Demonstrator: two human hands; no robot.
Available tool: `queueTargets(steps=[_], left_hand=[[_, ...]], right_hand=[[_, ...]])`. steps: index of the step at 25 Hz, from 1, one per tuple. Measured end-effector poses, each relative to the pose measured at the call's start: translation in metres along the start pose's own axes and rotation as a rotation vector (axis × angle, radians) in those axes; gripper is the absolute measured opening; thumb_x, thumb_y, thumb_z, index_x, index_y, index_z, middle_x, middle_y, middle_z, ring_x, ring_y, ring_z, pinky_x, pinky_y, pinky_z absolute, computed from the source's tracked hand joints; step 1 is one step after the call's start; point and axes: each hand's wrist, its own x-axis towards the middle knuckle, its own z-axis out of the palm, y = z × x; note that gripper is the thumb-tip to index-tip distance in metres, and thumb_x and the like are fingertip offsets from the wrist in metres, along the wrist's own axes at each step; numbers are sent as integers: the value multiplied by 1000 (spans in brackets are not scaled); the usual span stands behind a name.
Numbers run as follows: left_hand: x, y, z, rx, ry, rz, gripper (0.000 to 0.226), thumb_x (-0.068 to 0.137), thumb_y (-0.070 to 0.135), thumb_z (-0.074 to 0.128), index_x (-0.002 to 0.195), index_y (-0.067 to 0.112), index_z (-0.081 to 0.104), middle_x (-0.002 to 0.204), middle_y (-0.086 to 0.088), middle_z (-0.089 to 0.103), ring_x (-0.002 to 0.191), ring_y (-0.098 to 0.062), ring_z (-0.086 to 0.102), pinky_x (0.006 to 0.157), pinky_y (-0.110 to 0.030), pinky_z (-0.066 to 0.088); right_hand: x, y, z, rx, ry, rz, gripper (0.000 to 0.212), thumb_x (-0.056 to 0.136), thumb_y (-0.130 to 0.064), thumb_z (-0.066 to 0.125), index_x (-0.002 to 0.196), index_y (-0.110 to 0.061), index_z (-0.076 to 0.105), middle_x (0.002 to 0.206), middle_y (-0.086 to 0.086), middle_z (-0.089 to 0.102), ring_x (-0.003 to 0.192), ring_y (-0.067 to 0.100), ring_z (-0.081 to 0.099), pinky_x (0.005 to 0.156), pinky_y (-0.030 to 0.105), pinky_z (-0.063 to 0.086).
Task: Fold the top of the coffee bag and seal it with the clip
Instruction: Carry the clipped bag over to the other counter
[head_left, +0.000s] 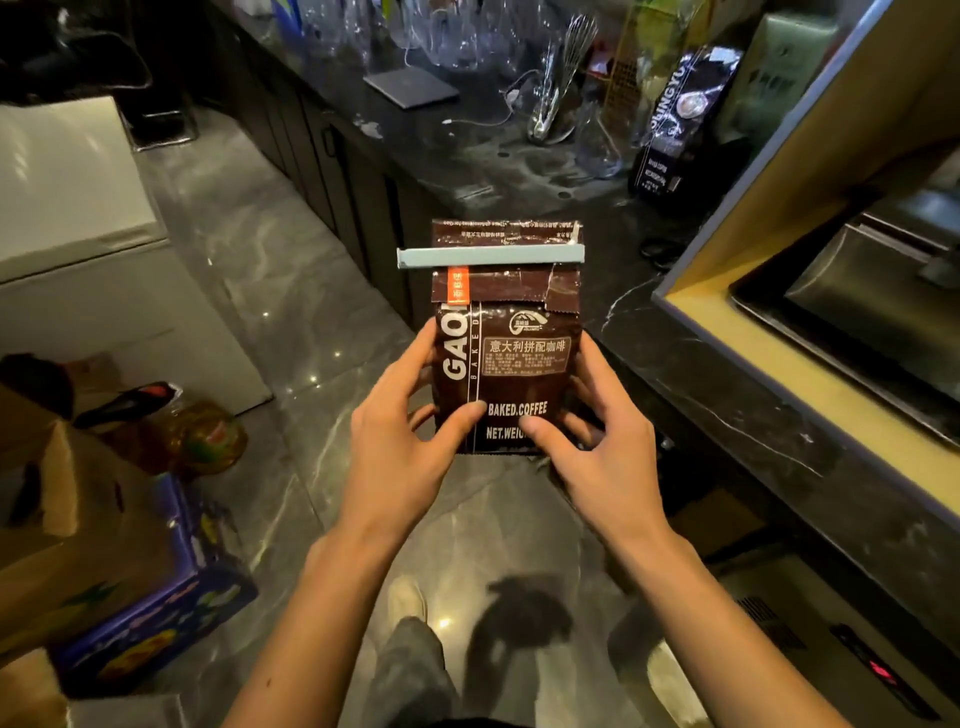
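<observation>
A dark brown coffee bag with white lettering is held upright in the air in front of me, over the floor. Its top is folded down, and a pale blue clip is clamped straight across the fold. My left hand grips the bag's lower left side, thumb on the front. My right hand grips the lower right side the same way. Neither hand touches the clip.
A dark marble counter runs along the right, carrying a second black coffee bag, glassware, a whisk and a laptop. Scissors lie near a yellow-framed opening. Cardboard boxes and a white cabinet stand at the left.
</observation>
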Motion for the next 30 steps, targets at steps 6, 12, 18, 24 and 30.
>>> queueTargets(steps=[6, 12, 18, 24, 30], left_hand=[[170, -46, -18, -9, -128, 31, 78, 79, 17, 78, 146, 30, 39, 136, 10, 57, 122, 1, 55, 100, -31, 51], [303, -76, 37, -94, -340, 8, 79, 79, 13, 78, 146, 27, 39, 130, 19, 57, 118, 7, 55, 96, -21, 50], [425, -118, 146, -79, -475, -35, 86, 76, 12, 80, 149, 22, 34, 136, 4, 57, 122, -3, 56, 99, -26, 51], [532, -140, 242, -10, -675, -48, 77, 70, 8, 84, 138, 22, 48, 129, -3, 61, 116, -9, 62, 98, -33, 53], [632, -166, 335, -51, -877, -9, 75, 68, 0, 83, 133, 12, 47, 124, -2, 63, 112, -13, 63, 99, -37, 53]], right_hand=[[142, 6, 53, -9, 134, 69, 83, 81, -11, 77, 149, -34, 34, 136, -27, 51, 126, -11, 48, 105, 31, 49], [252, 45, 43, -6, 328, 171, 81, 79, -11, 78, 142, -44, 38, 135, -21, 55, 129, -1, 50, 103, 33, 49], [366, 117, -7, 16, 461, 197, 78, 81, -8, 77, 142, -36, 39, 128, -24, 54, 125, 1, 54, 99, 24, 49], [456, 173, -54, -73, 536, 322, 81, 80, -13, 77, 144, -34, 32, 138, -6, 50, 125, 9, 51, 106, 42, 47], [545, 210, -86, -166, 722, 421, 82, 81, -13, 77, 148, -26, 32, 133, -10, 39, 127, 9, 44, 109, 43, 45]])
